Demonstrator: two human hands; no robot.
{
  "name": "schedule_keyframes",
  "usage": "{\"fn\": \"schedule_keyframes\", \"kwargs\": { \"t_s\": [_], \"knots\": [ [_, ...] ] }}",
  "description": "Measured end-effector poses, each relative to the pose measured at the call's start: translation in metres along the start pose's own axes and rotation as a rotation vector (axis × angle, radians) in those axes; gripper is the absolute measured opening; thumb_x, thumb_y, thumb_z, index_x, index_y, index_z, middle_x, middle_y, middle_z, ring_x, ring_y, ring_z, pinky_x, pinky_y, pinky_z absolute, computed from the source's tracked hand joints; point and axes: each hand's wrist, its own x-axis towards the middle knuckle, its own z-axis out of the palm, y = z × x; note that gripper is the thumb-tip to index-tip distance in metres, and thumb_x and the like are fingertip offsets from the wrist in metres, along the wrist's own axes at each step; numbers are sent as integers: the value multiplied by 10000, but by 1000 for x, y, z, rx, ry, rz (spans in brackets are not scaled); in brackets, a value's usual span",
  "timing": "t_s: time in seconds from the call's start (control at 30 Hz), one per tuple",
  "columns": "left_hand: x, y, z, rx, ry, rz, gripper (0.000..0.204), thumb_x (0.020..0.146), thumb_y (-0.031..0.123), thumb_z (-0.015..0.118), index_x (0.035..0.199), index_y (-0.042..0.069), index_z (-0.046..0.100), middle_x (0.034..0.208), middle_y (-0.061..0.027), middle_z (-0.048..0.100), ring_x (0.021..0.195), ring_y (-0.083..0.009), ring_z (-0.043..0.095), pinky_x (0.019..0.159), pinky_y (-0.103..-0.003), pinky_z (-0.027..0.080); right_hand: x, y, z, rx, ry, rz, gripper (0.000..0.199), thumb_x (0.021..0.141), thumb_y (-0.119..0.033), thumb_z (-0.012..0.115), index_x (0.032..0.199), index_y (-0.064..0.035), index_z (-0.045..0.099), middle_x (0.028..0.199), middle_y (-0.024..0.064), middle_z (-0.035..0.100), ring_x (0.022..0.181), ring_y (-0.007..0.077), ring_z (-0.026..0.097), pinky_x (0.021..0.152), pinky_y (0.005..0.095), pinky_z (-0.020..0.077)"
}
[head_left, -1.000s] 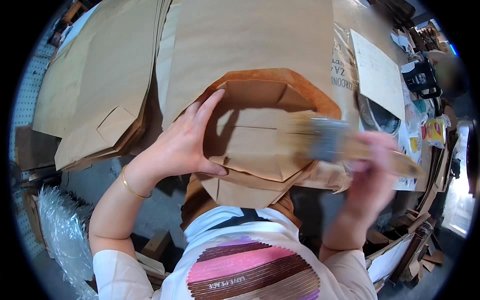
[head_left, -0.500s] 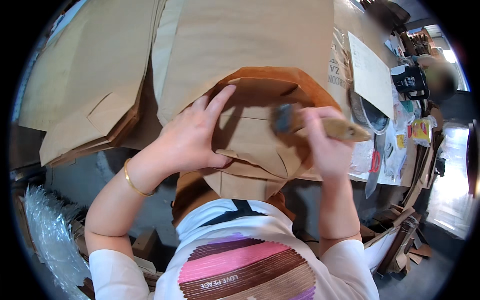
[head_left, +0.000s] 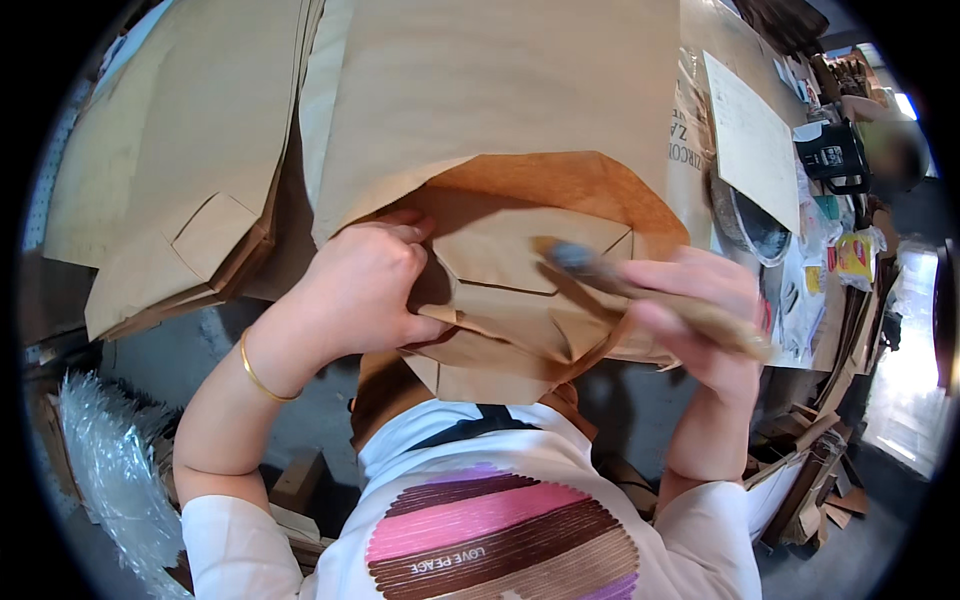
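Observation:
A large brown paper bag (head_left: 500,80) lies on the table with its near end open and folded out, showing flaps and creases. At the left side of this opening, my left hand (head_left: 365,285) grips the paper, fingertips tucked under the upper layer and thumb on the lower flap. My right hand (head_left: 705,310) is closed around the wooden handle of a flat paintbrush (head_left: 572,258). The blurred bristle end points left over the creased inner flap; whether it touches the paper I cannot tell.
To the left lies a stack of folded paper bags (head_left: 160,180). A white board (head_left: 755,140) rests partly over a dark basin (head_left: 750,225) on the right, near a black jug (head_left: 832,155) and a yellow packet (head_left: 855,258). Clear plastic strips (head_left: 110,470) hang at lower left.
My right hand has shifted right and nearer, tilting the brush. My left fingers have moved from spread to tucked under the bag's upper layer, whose edge has lowered.

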Motion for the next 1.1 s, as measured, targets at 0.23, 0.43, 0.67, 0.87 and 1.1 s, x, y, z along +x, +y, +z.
{"fn": "schedule_keyframes", "kwargs": {
  "t_s": [0.23, 0.43, 0.67, 0.87, 1.1],
  "knots": [
    [4, -1, 1, -8, -116, -13, 495, 598, 320, 763, 847, -89, 639, 1136, -247, 633, 1119, -373, 583, 926, -390, 495, 45, 26, 53, -86, -238, -157, 245, 767, -67, 738, 1004, -34, 686, 761, 121, 603, 664, 287, 567, 587, 360, 456],
    [4, -1, -5, -257, -68, -119, 230, 785, 146, 630, 863, -61, 570, 968, -248, 629, 896, -412, 604, 778, -446, 495, 13, 19, 23, -33, 201, 268, 106, 805, -43, 675, 904, -6, 675, 827, 94, 666, 711, 192, 619, 648, 282, 484],
    [28, -3, 33, -90, 243, -183, 84, 801, 47, 616, 779, -28, 583, 817, -211, 600, 796, -405, 589, 714, -459, 479, -5, 8, 71, 213, 399, 567, 39, 848, -31, 650, 819, -3, 649, 764, 22, 637, 688, 75, 573, 614, 232, 464],
    [47, -20, 29, -143, 232, -247, 122, 763, 81, 675, 762, -25, 614, 777, -213, 624, 800, -393, 603, 701, -453, 479, 21, 6, 122, 465, 453, 454, 85, 888, -78, 642, 833, -13, 647, 667, -14, 589, 579, 47, 522, 521, 215, 414],
    [52, -16, 34, -103, 267, -293, 129, 746, 74, 686, 747, -25, 604, 771, -212, 620, 795, -396, 606, 687, -466, 473, 1, 11, 109, 325, 516, 440, 97, 846, -54, 648, 767, -7, 617, 647, -15, 566, 603, 64, 510, 566, 245, 436]
  ]
}}
